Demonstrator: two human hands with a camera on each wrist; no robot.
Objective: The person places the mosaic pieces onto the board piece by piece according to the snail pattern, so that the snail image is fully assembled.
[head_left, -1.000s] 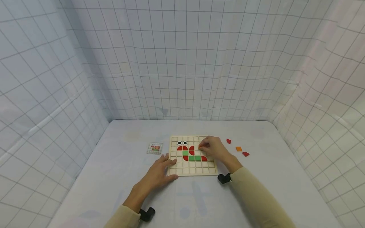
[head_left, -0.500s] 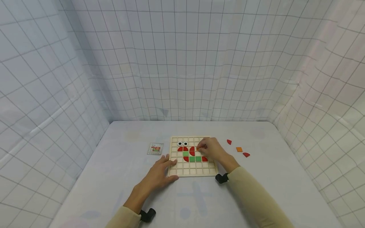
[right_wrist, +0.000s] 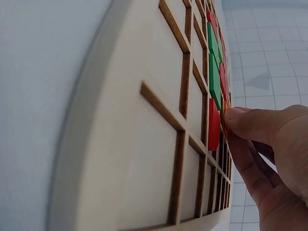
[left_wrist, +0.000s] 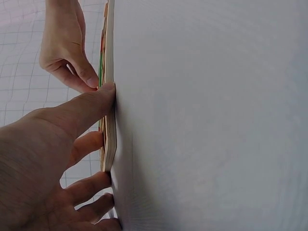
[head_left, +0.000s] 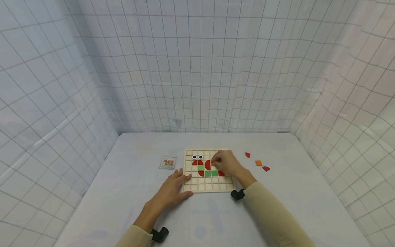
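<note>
The pale wooden grid board (head_left: 207, 187) lies on the table in front of me. My left hand (head_left: 170, 189) rests at its near left corner, thumb against the front edge and fingers at the left side. Over the board's right half, my right hand (head_left: 228, 163) pinches a small orange tile (right_wrist: 225, 109) between thumb and index finger. In the head view that tile is mostly hidden by the fingers, beside a red half-round shape (head_left: 208, 167). Green squares (head_left: 207, 173), red quarter-round tiles (head_left: 201, 173) and two eye tiles (head_left: 194, 157) sit in the grid.
Right of the board lie an orange square (head_left: 258, 163) and two loose red quarter-round pieces, one farther back (head_left: 248, 155) and one nearer (head_left: 266, 168). A small picture card (head_left: 168, 162) lies left of it. Gridded white curtains (head_left: 191, 85) enclose the table's back and sides.
My right hand has moved slightly left with the orange tile, up to the red half-round shape. The left hand has stayed at the board's corner.
</note>
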